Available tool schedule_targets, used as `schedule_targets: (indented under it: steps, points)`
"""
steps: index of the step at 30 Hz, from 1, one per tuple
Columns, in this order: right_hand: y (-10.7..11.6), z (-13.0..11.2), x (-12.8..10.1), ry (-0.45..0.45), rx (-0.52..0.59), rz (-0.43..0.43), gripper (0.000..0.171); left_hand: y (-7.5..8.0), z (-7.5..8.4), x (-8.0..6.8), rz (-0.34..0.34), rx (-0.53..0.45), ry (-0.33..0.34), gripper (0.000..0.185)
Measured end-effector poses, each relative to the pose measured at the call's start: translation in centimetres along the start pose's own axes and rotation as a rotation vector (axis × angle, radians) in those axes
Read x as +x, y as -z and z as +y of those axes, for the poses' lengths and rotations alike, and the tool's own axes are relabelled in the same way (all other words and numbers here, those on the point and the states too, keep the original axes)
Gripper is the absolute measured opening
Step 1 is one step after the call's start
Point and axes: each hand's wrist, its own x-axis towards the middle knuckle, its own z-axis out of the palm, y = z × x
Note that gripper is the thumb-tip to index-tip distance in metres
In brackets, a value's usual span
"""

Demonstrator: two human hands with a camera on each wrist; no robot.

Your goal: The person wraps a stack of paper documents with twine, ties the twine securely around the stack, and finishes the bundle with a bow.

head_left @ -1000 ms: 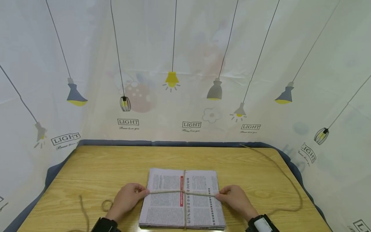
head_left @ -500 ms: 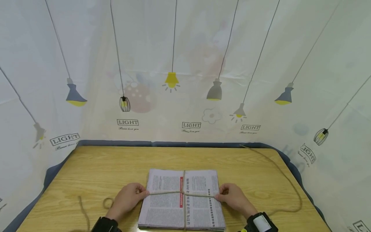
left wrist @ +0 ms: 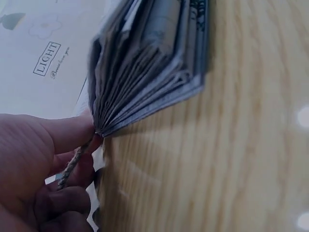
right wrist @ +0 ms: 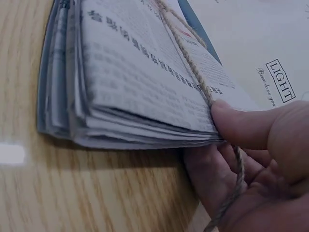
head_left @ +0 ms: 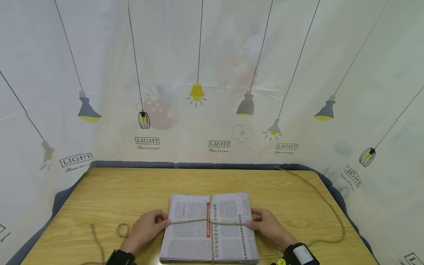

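A stack of folded newspapers lies on the wooden table, its sheets fanned at the sides in both wrist views. Thin tan rope crosses over its top both ways, meeting near the middle. At the left edge my left hand pinches the rope against the paper; a strand passes down through its curled fingers. My right hand grips the right edge, thumb on top by the rope and fingers beneath, with a rope length crossing the palm. The underside of the stack is hidden.
A long rope tail curves across the right of the table to its back edge. On the left lie a small rope loop and a loose end. A printed curtain surrounds the table.
My right fingers have slipped further behind and under the stack's right edge, and that side appears slightly raised. The left hand keeps nearly the same place.
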Motion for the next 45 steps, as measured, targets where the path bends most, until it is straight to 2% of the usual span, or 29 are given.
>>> schedule_targets:
  steps: [4,8,11,13,18,22,24,28,31,35,40,45]
  points:
    - [-0.2,0.4,0.2,0.013,0.052,-0.014,0.044,-0.3,-0.3,0.1,-0.011,-0.042,0.028,0.020]
    - [-0.4,0.6,0.2,0.011,0.060,0.025,0.042,-0.4,-0.7,0.3,-0.035,-0.102,0.027,0.032]
    - [-0.5,0.8,0.1,0.021,0.064,0.045,0.042,-0.3,-1.1,0.3,-0.069,-0.135,-0.003,0.047]
    - [-0.5,1.0,0.1,0.036,0.076,0.049,0.041,-0.2,-1.3,0.3,-0.092,-0.149,-0.042,0.051]
    - [-0.4,1.3,0.2,0.067,0.091,0.041,0.039,0.1,-1.7,0.3,-0.150,-0.126,-0.137,0.025]
    - [-0.3,1.4,0.1,0.076,0.082,0.036,0.040,0.3,-1.8,0.1,-0.178,-0.111,-0.174,0.021]
    - [-0.1,1.3,0.1,0.088,0.048,0.033,0.039,0.4,-1.8,0.0,-0.193,-0.112,-0.199,0.022]
    - [0.1,1.0,0.1,0.145,-0.088,0.035,0.034,0.7,-1.7,-0.1,-0.239,-0.145,-0.257,0.024]
    - [0.4,0.9,0.2,0.190,-0.186,0.028,0.031,0.9,-1.7,-0.1,-0.285,-0.190,-0.278,0.026]
    - [0.9,0.6,0.0,0.230,-0.267,-0.023,0.031,0.9,-1.8,-0.2,-0.340,-0.266,-0.293,0.031]
    - [1.7,0.2,-0.3,0.268,-0.373,-0.113,0.034,1.0,-1.8,-0.1,-0.397,-0.346,-0.288,0.040]
    - [2.3,0.2,-0.3,0.277,-0.397,-0.211,0.036,0.9,-1.8,0.1,-0.435,-0.364,-0.246,0.056]
